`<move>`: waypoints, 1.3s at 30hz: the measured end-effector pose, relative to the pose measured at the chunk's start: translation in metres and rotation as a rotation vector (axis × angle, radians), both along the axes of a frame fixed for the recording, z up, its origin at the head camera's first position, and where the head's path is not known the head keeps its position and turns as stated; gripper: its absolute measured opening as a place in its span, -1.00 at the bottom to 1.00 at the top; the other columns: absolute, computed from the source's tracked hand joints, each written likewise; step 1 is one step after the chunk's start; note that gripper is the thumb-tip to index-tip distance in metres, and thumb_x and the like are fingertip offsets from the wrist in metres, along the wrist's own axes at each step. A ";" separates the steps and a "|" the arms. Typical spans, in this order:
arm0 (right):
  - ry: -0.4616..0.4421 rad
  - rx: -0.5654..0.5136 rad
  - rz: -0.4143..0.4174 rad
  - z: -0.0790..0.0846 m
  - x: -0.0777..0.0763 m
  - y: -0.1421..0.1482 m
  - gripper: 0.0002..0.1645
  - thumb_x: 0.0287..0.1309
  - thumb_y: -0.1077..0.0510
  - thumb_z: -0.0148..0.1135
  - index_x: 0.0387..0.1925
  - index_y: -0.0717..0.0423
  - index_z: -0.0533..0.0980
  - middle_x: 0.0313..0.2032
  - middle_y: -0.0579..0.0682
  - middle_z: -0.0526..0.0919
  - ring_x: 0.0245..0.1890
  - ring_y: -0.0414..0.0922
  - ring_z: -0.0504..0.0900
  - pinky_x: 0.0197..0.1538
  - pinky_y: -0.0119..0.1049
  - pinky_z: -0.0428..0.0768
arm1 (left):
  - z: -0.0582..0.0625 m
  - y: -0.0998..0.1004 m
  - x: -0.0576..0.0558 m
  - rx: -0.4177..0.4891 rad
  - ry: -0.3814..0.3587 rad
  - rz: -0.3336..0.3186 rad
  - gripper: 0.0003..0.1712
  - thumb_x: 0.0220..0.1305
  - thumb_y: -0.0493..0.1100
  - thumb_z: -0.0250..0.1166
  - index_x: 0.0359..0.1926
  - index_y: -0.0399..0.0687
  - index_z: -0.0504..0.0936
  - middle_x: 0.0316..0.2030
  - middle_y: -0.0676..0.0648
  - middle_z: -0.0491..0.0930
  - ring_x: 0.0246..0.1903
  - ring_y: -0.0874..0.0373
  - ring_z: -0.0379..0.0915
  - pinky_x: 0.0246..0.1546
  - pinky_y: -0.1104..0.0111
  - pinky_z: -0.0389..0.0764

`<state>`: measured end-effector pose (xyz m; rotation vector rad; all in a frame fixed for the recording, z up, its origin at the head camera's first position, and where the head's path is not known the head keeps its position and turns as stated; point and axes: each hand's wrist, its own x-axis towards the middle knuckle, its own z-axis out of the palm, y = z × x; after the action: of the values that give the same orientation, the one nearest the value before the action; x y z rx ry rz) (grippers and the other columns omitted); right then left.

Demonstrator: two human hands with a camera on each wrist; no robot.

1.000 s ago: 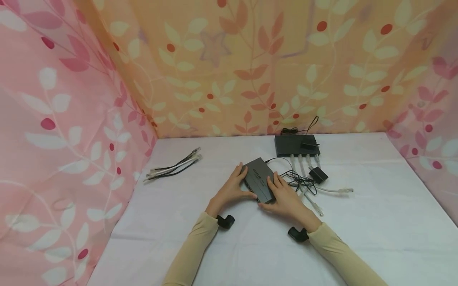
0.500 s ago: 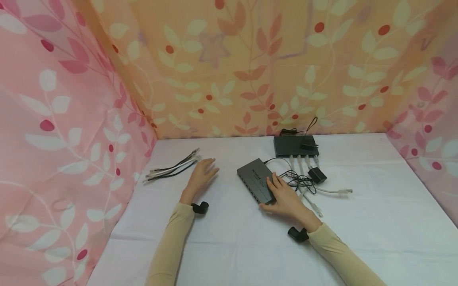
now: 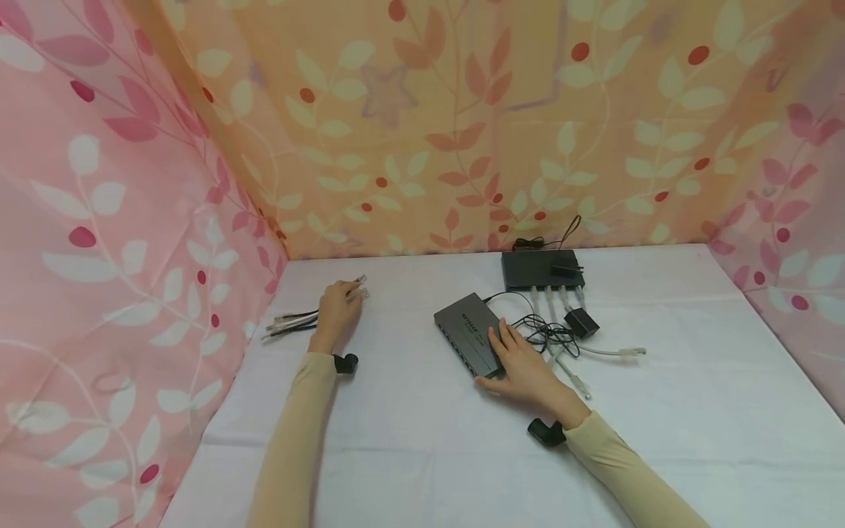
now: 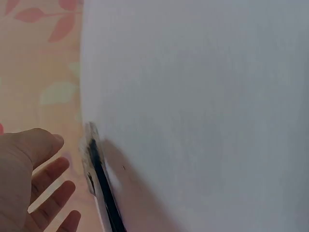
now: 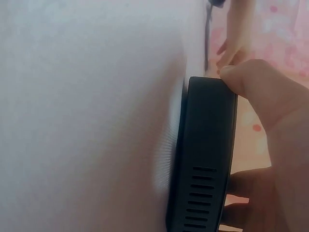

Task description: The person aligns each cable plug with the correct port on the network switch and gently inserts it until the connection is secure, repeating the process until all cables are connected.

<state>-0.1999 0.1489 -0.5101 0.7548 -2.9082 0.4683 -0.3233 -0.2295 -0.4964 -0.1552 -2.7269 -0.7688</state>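
Observation:
In the head view my left hand [image 3: 337,314] is over the connector ends of several short network cables [image 3: 290,323]. The left wrist view shows its fingers spread beside the clear plugs [image 4: 91,145], with a gap between hand and cable. My right hand [image 3: 524,369] rests on the near right end of a grey network switch [image 3: 469,334] lying flat and turned at an angle. Its thumb [image 5: 251,79] touches the corner and its fingers lie against the top face. Vent slots show on the switch's side in the right wrist view. A row of ports faces left.
Behind stands a black network switch [image 3: 538,270] with several light cables plugged in front. A tangled black cord [image 3: 548,334], a black power adapter [image 3: 581,323] and loose cable plugs [image 3: 632,352] lie right of the grey switch. Patterned curtains border the white table [image 3: 409,455].
My left hand has left the grey switch and moved left to the cables. My right hand has stayed on the switch.

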 end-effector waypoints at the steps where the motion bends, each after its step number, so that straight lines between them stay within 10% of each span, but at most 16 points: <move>1: -0.001 0.001 0.001 0.000 0.000 0.000 0.17 -0.05 -0.43 0.17 0.35 0.30 0.11 0.34 0.39 0.03 0.33 0.28 0.08 0.26 0.10 0.22 | 0.000 -0.002 -0.001 -0.016 0.002 0.014 -0.64 0.18 -0.25 0.23 0.02 -0.21 0.59 -0.05 -0.25 0.55 -0.03 -0.20 0.41 -0.05 -0.06 0.41; 12: 0.002 0.008 0.008 0.001 0.001 0.000 0.18 -0.04 -0.43 0.17 0.35 0.31 0.10 0.35 0.39 0.00 0.34 0.28 0.06 0.28 0.10 0.18 | -0.007 -0.018 -0.009 -0.138 -0.040 0.084 -0.72 0.18 -0.22 0.23 -0.08 -0.20 0.63 -0.25 -0.22 0.58 -0.19 -0.18 0.44 -0.19 -0.03 0.41; 39: 0.003 0.012 0.014 0.000 0.002 0.001 0.17 -0.03 -0.44 0.15 0.35 0.30 0.09 0.36 0.38 -0.01 0.33 0.29 0.06 0.28 0.10 0.19 | -0.007 -0.023 -0.005 0.003 -0.023 0.058 -0.80 0.29 -0.33 0.13 -0.10 -0.29 0.57 -0.25 -0.26 0.48 -0.21 -0.13 0.39 -0.15 0.08 0.41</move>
<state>-0.1981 0.1502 -0.5101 0.7771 -2.9077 0.4505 -0.3288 -0.2525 -0.5035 -0.0671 -2.7386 -0.7624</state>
